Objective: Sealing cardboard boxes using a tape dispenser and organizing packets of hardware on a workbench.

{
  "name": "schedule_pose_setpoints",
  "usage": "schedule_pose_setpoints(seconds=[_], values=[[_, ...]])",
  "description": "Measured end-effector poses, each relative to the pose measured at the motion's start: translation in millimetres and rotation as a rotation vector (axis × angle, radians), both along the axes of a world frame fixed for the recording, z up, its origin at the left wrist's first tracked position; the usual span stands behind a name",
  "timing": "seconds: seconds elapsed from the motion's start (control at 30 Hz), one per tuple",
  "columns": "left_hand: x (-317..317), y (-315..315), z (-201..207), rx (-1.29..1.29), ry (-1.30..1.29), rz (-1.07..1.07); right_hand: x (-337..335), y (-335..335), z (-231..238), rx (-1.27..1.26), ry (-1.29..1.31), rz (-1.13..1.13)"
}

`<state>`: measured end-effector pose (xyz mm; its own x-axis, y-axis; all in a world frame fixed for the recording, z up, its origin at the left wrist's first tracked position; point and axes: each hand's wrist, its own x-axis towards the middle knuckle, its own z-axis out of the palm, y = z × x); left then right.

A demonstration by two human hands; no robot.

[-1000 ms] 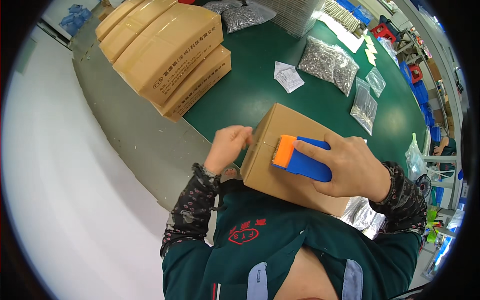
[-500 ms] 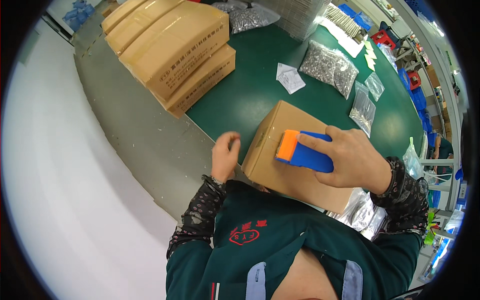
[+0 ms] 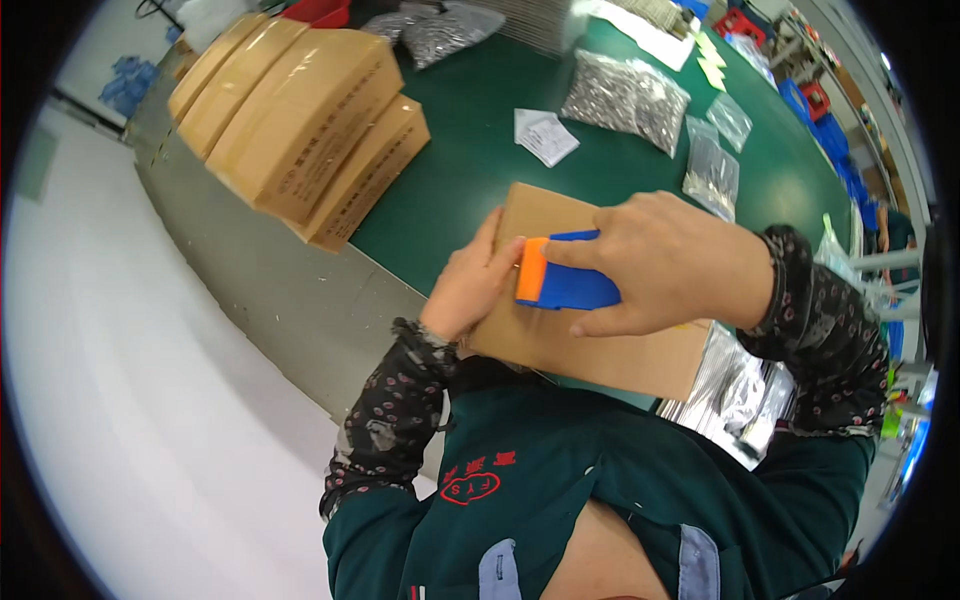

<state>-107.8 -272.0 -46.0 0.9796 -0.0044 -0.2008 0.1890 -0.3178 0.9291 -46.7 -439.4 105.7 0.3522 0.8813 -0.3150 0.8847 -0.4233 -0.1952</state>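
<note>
Green tabletop (image 3: 455,185); tape dispenser (image 3: 575,288) lengthwise leftward

Stacked cartons (image 3: 300,135) and bagged small parts (image 3: 625,103) show a workshop.

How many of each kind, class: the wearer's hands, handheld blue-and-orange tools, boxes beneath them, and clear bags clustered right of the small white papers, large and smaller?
Left hand and right hand: 2
Blue-and-orange tool: 1
Box: 1
Large clear bag: 1
Smaller clear bags: 2
Total: 7
</note>
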Motion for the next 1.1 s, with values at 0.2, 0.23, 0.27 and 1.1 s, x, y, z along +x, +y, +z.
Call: schedule_pose_setpoints(seconds=[0.2, 0.23, 0.27, 1.1], values=[[0.3, 3.0, 3.7, 0.004, -0.047, -0.023, -8.0, -83.7, 8.0, -0.061, 0.000, -0.083], [-1.0, 4.2, 3.3, -0.014, -0.047, -0.008, -11.8, -103.9, 10.1, -0.084, -0.010, -0.123], [-0.5, 5.1, 1.3, -0.012, -0.043, -0.042, -16.2, -123.0, 14.6, -0.082, -0.005, -0.158], [-5.7, -0.2, 10.8, -0.155, 0.153, 0.061, -68.6, -181.6, -109.8, -0.188, -0.141, -0.338]])
